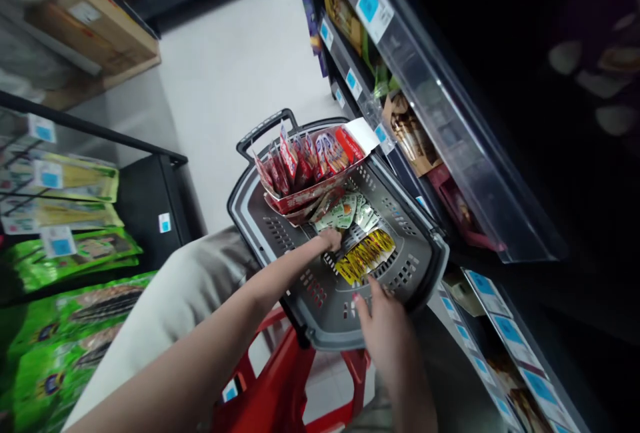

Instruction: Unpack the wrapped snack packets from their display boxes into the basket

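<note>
A grey shopping basket (pixel 345 313) with perforated walls rests across my lap. Inside it, my left hand (pixel 331 239) is closed beside the green-and-white packets (pixel 345 209); whatever its fingers hold is hidden. My right hand (pixel 385 313) reaches over the near side of the basket, thumb and forefinger apart, close to a row of shiny yellow packets (pixel 365 256). Nothing shows between those fingers. At the far end of the basket stands a red display box (pixel 320 191) filled with upright red packets (pixel 305 159). Its white flap (pixel 363 134) lies over the basket's rim.
A red plastic stool (pixel 270 379) is below the basket. Dark shelves with clear front strips (pixel 450 119) and price labels crowd the right. Green bags (pixel 75 313) hang on the left, below a cardboard box (pixel 100 26). Pale floor (pixel 235 53) stretches ahead.
</note>
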Available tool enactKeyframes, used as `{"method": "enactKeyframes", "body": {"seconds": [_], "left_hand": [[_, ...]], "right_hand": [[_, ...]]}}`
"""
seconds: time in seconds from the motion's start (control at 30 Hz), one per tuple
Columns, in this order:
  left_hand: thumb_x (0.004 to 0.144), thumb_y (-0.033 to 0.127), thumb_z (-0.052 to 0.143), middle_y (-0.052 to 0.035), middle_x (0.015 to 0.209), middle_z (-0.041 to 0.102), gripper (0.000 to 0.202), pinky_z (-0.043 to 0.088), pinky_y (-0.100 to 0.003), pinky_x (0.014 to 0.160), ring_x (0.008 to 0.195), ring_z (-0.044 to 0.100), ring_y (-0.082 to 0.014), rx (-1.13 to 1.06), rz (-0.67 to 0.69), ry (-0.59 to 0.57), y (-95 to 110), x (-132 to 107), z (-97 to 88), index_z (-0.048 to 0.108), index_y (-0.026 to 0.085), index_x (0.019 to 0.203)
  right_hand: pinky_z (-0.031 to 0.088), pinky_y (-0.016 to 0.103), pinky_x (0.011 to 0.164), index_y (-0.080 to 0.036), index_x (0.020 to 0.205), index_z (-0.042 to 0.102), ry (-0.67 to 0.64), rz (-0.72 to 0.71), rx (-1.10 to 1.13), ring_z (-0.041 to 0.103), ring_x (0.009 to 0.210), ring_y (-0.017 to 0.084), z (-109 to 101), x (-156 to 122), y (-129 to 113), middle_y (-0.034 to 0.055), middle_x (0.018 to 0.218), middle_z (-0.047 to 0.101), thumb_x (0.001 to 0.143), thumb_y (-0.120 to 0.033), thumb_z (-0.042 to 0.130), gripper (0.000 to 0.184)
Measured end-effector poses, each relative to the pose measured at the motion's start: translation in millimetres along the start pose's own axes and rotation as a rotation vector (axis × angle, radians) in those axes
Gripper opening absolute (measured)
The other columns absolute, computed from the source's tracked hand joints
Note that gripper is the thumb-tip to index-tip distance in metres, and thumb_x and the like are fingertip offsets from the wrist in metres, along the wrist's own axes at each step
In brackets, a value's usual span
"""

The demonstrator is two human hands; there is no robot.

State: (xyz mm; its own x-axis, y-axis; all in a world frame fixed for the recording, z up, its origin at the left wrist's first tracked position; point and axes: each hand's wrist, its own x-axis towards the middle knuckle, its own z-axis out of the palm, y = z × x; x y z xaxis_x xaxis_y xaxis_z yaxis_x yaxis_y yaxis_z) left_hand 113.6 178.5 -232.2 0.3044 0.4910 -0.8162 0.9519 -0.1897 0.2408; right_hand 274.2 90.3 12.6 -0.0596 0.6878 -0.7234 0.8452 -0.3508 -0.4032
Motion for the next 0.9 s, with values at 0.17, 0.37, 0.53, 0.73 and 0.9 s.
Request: {"method": "enactKeyframes", "body": {"seconds": [0.17,0.37,0.53,0.73,0.9], "left_hand": [[0.086,0.035,0.055,-0.0089,0.111,0.06,0.033,0.051,-0.04,0.083,0.097,0.06,-0.0192,0.096,-0.086,0.131,-8.2,-42.9,-19.9,0.057,0.014,0.111],[0.088,0.036,0.053,-0.0064,0.104,0.063,0.033,0.052,-0.037,0.079,0.089,0.062,-0.0172,0.197,0.049,0.253,10.1,-86.3,-38.3,0.055,0.015,0.113],[0.09,0.033,0.05,-0.0053,0.094,0.066,0.024,0.05,-0.039,0.084,0.089,0.062,-0.0163,0.341,0.294,0.217,49.3,-93.8,-45.8,0.062,0.015,0.101],[0.088,0.031,0.053,-0.0057,0.097,0.065,0.021,0.05,-0.039,0.084,0.091,0.062,-0.0162,0.471,0.508,0.097,81.6,-78.4,-27.3,0.062,0.013,0.094],[0.088,0.032,0.053,-0.0069,0.102,0.064,0.023,0.052,-0.037,0.081,0.091,0.061,-0.0162,0.497,0.557,0.033,90.6,-58.3,6.1,0.061,0.014,0.1]], "right_hand": [[0.044,0.031,0.085,-0.008,0.124,0.053,0.222,0.026,-0.021,0.06,0.104,0.025,-9.4,-3.9,26.3,0.0175,0.107,0.065,0.092,-0.029,0.038,0.041],[0.044,0.033,0.083,-0.013,0.124,0.053,0.229,0.06,0.094,0.062,0.101,0.025,-19.5,-6.6,47.0,0.0152,0.109,0.066,0.09,-0.032,0.04,0.04],[0.043,0.035,0.085,-0.016,0.119,0.055,0.355,0.145,0.288,0.062,0.099,0.026,-34.2,-5.3,61.1,0.0102,0.11,0.066,0.089,-0.036,0.041,0.038],[0.043,0.036,0.083,-0.017,0.115,0.056,0.394,0.17,0.285,0.062,0.099,0.028,-40.5,-7.4,61.6,0.0085,0.108,0.067,0.089,-0.034,0.041,0.035],[0.043,0.036,0.084,-0.018,0.117,0.055,0.397,0.145,0.304,0.062,0.098,0.026,-40.0,-12.8,60.1,0.0079,0.111,0.066,0.09,-0.034,0.041,0.035]]}}
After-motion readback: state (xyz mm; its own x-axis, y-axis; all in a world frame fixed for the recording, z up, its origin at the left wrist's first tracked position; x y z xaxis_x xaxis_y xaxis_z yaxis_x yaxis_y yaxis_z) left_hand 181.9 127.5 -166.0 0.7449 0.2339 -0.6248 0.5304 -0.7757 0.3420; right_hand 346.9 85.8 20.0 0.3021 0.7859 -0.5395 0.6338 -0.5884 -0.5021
